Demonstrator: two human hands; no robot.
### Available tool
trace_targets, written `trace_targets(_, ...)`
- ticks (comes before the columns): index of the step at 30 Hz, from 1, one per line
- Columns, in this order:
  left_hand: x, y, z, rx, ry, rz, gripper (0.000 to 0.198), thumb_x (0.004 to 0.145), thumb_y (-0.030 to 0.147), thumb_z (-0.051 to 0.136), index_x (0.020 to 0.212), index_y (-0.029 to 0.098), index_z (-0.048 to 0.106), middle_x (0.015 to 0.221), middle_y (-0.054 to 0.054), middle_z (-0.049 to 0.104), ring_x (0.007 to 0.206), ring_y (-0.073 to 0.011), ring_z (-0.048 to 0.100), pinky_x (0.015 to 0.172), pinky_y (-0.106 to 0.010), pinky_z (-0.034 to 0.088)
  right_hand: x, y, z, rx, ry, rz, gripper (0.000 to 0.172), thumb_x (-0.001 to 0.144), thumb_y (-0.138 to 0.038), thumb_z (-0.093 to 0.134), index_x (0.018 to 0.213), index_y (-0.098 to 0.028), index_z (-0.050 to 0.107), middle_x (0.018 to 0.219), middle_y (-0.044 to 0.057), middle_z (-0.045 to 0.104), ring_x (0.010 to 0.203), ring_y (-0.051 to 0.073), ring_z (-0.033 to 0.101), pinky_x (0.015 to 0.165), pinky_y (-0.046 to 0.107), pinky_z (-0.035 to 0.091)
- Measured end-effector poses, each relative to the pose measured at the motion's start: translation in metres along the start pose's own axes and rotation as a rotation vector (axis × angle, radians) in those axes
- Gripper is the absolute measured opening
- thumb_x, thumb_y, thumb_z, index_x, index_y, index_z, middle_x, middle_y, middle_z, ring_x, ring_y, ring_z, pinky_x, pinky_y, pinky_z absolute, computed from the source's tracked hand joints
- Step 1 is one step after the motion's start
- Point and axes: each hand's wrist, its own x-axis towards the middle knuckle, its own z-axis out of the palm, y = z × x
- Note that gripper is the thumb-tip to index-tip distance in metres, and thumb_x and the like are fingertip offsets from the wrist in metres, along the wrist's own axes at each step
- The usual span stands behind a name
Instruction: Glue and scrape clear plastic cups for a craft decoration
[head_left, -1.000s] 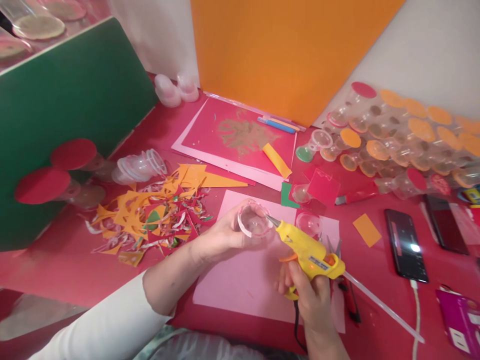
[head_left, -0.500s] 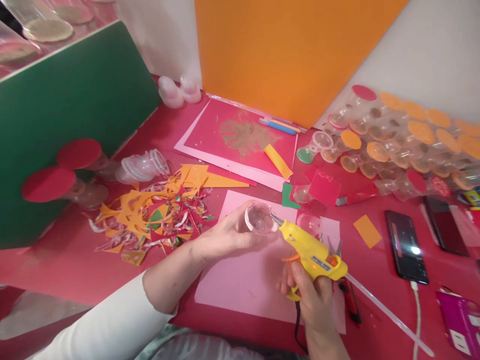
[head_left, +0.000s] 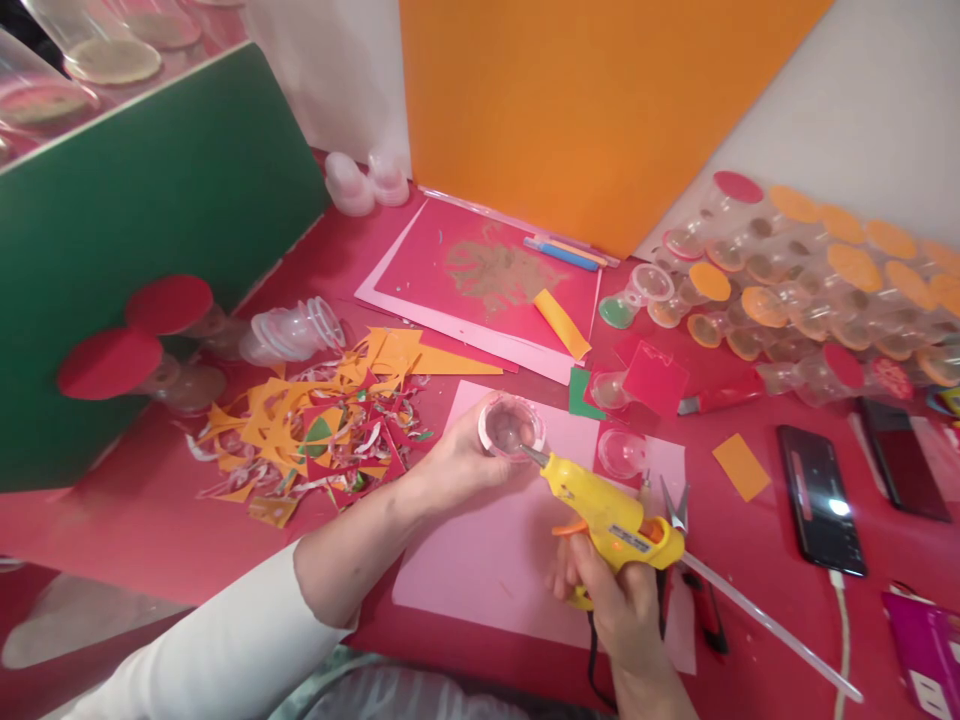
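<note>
My left hand (head_left: 469,445) is closed around a small clear plastic cup (head_left: 495,428), its pale-rimmed mouth tilted up toward me. In my right hand (head_left: 611,590) is a yellow hot glue gun (head_left: 600,505), fingers wrapped about the handle near the orange trigger. Its metal nozzle meets the near right rim of the cup; whether it touches I cannot tell. A long clear glue stick (head_left: 772,625) sticks out of the gun's back. Beneath both hands lies a pink sheet (head_left: 450,560). Beyond the gun rests a clear round lid or cup (head_left: 622,453).
Paper scraps (head_left: 300,420) are heaped at left, beside stacked clear cups (head_left: 292,330). Scissors (head_left: 677,503) and a box cutter (head_left: 709,615) lie right of the gun. Farther right are a phone (head_left: 821,500) and several joined-cup pieces (head_left: 802,300). A green board (head_left: 165,190) stands at left.
The cup has turned so its mouth shows more openly toward me. The glue gun has shifted slightly left and down, its nozzle now at the cup's lower right rim.
</note>
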Motion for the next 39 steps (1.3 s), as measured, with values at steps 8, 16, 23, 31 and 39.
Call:
trace_targets(8,0.001,0.001,0.0,0.04,-0.05,-0.064,0.036,0.061,0.021,0.084,0.086,0.019,0.058,0.08,0.001,0.061,0.075,-0.0138,0.058,0.07,-0.026,0.046,0.004,-0.004,0.002,-0.064,0.06,-0.023,0.041,0.091,-0.042,0.067,0.056,-0.022,0.059,0.047,0.0,0.062,0.04,0.018,0.062,0.041,0.028,0.055)
trace_targets(16,0.0,0.001,-0.001,0.052,-0.066,-0.067,0.036,0.06,0.016,0.081,0.087,0.019,0.056,0.08,0.001,0.06,0.074,-0.0124,0.055,0.068,-0.024,0.046,0.003,-0.008,0.003,-0.056,0.067,-0.036,0.04,0.092,-0.041,0.066,0.057,-0.023,0.058,0.047,-0.001,0.062,0.041,0.017,0.063,0.043,0.028,0.057)
trace_targets(23,0.001,0.001,-0.003,0.063,-0.055,-0.024,0.03,0.065,0.02,0.081,0.085,0.018,0.058,0.084,-0.001,0.061,0.078,-0.0142,0.059,0.07,-0.026,0.046,0.004,-0.001,-0.004,-0.055,0.016,-0.098,0.036,0.093,-0.035,0.067,0.06,-0.02,0.062,0.051,0.0,0.067,0.043,0.017,0.066,0.044,0.028,0.059)
trace_targets(31,0.0,0.002,-0.004,0.023,-0.096,-0.073,0.039,0.06,0.017,0.08,0.09,0.019,0.057,0.084,0.0,0.061,0.076,-0.0132,0.056,0.068,-0.024,0.045,0.005,-0.001,-0.004,-0.076,0.015,-0.072,0.041,0.095,-0.037,0.063,0.057,-0.022,0.061,0.048,0.0,0.065,0.042,0.017,0.065,0.044,0.027,0.059)
trace_targets(39,0.003,0.003,-0.003,0.022,-0.059,0.027,0.029,0.064,0.019,0.08,0.083,0.018,0.058,0.083,0.0,0.061,0.075,-0.013,0.059,0.068,-0.024,0.045,0.0,-0.005,0.003,-0.038,0.062,-0.042,0.037,0.091,-0.041,0.069,0.061,-0.021,0.059,0.051,-0.001,0.064,0.043,0.017,0.064,0.045,0.03,0.059)
